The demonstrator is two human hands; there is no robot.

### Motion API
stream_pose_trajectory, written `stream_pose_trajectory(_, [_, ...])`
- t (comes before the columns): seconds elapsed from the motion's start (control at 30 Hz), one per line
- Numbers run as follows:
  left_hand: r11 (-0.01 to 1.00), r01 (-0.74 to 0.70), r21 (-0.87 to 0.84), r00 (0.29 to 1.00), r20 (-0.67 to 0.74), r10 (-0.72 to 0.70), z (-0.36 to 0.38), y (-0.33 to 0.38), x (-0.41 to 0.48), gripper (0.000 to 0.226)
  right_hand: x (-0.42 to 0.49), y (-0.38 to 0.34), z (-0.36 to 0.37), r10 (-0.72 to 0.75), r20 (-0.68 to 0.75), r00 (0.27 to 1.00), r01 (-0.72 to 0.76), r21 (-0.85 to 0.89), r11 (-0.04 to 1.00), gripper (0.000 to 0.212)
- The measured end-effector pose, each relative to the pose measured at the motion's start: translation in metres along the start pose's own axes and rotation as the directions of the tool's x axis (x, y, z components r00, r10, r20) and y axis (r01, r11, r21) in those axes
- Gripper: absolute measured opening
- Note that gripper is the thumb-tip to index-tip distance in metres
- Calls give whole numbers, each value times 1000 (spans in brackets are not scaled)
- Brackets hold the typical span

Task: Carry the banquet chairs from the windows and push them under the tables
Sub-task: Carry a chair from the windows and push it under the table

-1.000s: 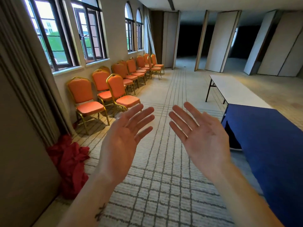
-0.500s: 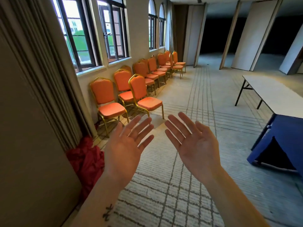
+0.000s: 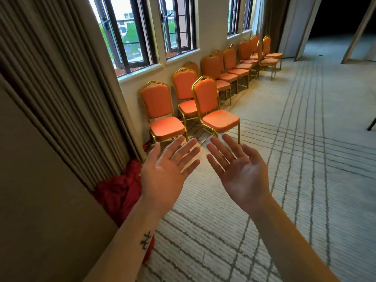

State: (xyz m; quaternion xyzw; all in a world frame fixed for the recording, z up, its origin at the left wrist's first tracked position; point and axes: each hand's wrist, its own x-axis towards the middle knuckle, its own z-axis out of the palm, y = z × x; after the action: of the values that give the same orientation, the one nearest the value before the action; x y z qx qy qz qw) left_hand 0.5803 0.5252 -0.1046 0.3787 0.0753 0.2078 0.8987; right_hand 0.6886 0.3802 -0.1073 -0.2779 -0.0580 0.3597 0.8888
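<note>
While both arms stretch forward at lower centre of frame, left hand (image 3: 164, 171) and right hand (image 3: 240, 171) face palms-up, fingers spread, holding nothing, likely readied for first lift. Banquet chairs (image 3: 231, 58) line wall under windows (image 3: 130, 37), upper centre, apparently parked clear of open carpet (image 3: 305, 159). Nearest chair (image 3: 205, 96) sits forward of row, just above fingertips: probable first pick. Red cloth (image 3: 120, 190) heaped at foot of curtain (image 3: 61, 88), left. Benches out of shot, save dark leg (image 3: 372, 125) at right edge, possibly bench's.
</note>
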Motion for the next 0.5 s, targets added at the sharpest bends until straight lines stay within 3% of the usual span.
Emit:
stream_pose_trajectory(0.23, [998,-55,-8,995,-83,54,-37,21,118,67,137,-6,6,84,29,996,-84,-30,996,49])
stream_pose_trajectory(0.5, [1000,-17,-16,992,-127,15,-145,55,303,67,347,44,18,127,-47,991,-132,-107,985,50])
